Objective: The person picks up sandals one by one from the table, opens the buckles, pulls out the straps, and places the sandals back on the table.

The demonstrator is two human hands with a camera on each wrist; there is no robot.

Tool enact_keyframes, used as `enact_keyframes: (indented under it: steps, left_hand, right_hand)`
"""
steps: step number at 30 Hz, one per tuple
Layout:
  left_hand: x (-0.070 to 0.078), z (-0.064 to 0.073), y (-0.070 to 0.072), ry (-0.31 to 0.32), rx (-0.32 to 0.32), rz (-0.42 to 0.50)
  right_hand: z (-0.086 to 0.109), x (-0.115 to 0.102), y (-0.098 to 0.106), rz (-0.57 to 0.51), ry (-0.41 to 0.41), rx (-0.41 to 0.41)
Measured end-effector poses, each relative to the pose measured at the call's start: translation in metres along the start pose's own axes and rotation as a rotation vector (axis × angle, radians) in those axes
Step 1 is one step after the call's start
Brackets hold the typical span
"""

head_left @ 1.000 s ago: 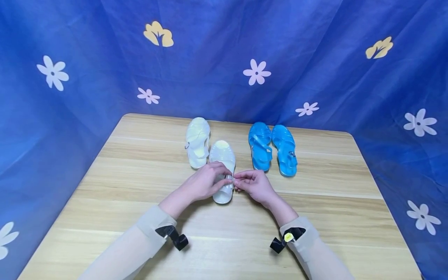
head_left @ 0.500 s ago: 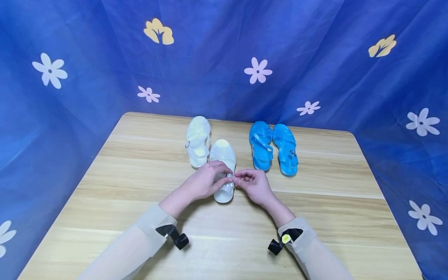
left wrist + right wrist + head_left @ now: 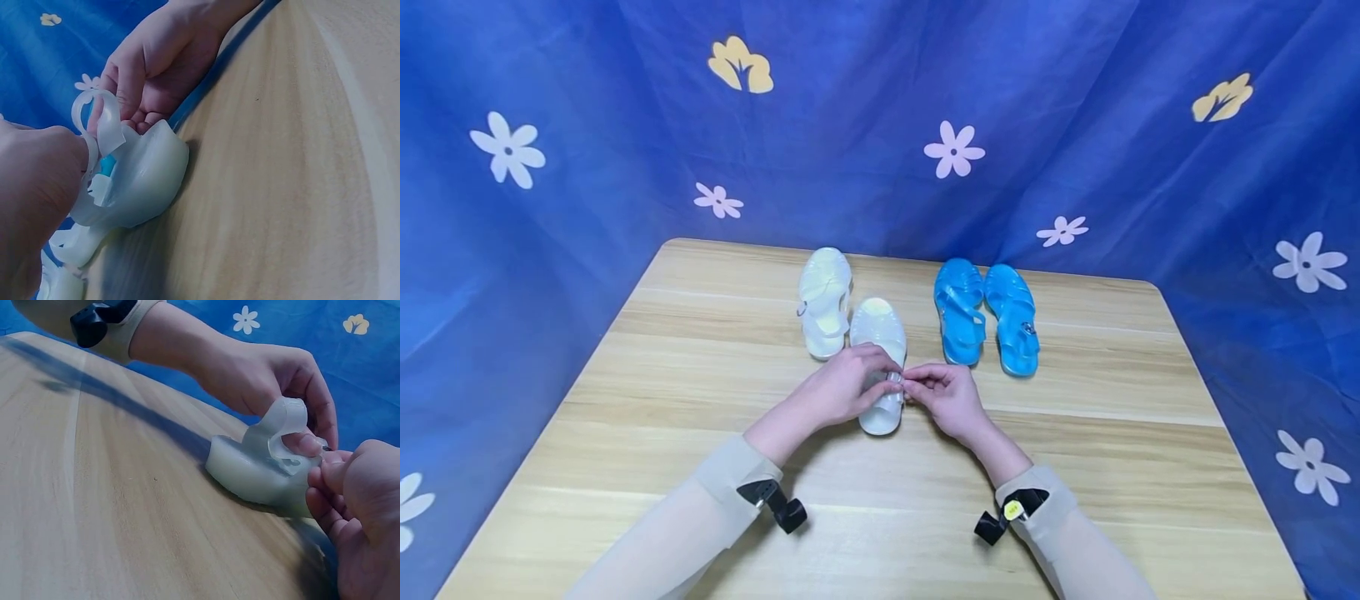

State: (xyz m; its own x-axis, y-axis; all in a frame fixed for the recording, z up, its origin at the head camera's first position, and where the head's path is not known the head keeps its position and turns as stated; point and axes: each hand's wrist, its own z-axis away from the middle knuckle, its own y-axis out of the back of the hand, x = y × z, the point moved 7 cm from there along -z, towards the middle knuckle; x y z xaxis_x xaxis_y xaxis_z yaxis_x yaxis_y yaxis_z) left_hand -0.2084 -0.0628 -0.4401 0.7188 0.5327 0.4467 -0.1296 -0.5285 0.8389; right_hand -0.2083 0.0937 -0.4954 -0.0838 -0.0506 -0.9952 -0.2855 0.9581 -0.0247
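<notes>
A white translucent jelly sandal (image 3: 877, 321) lies flat on the table, toe away from me. My left hand (image 3: 844, 387) reaches over it from the left, finger and thumb pinching the strap by the buckle. From the right, my right hand (image 3: 947, 400) pinches the same strap at the sandal's outer side. In the right wrist view both sets of fingertips meet at a small dark metal bit, and the strap (image 3: 290, 412) arches above the heel. The left wrist view shows the heel (image 3: 156, 175) and looped strap; my left hand's fingertips are hidden there.
A second white sandal (image 3: 824, 287) lies just beyond, to the left. Two blue sandals (image 3: 957, 287) stand side by side at the back right. The wooden table (image 3: 647, 358) ends at a blue flowered curtain (image 3: 850, 100). Each sleeve carries a black wrist camera (image 3: 790, 515).
Both hands stay at the strap with almost no shift; the right fingertips move slightly against it. The head view tilts a little, and the sandals keep their places.
</notes>
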Motion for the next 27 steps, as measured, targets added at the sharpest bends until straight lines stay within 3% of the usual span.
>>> enact_keyframes:
  steps: [11,20,27]
  left_hand:
    - [-0.0004,0.0012,0.0018,0.005,0.01,0.013]
    - [-0.0004,-0.0044,-0.0001,0.002,-0.01,0.014]
    - [-0.0067,-0.0002,0.0019,0.017,-0.005,0.028]
  right_hand:
    - [-0.0048,-0.0074,-0.0003,0.082,-0.051,-0.001]
    - [-0.0038,-0.0061,0.0025,0.055,-0.046,0.017]
    - [-0.0027,-0.0028,0.0021,0.045,-0.043,-0.011]
